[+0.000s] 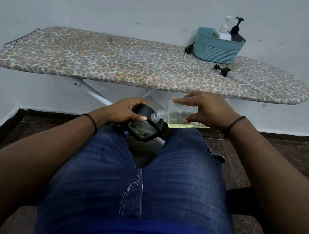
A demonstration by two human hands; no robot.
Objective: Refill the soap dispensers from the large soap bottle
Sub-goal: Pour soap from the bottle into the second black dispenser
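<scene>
In front of the leopard-print ironing board (117, 61), the seated person's right hand (209, 112) gripped the clear soap bottle (176, 117) tipped sideways, its neck meeting the dark dispenser (145, 127) clasped by the left hand (125, 110), evidently to pour.

- I see an ironing board (117, 61) with a leopard-print cover standing against the far wall.
- A blue basket (218, 47) sits on its far right part.
- A black pump head (189, 49) lies just left of the basket.
- Another black pump head with tube (222, 69) lies nearer, right.
</scene>
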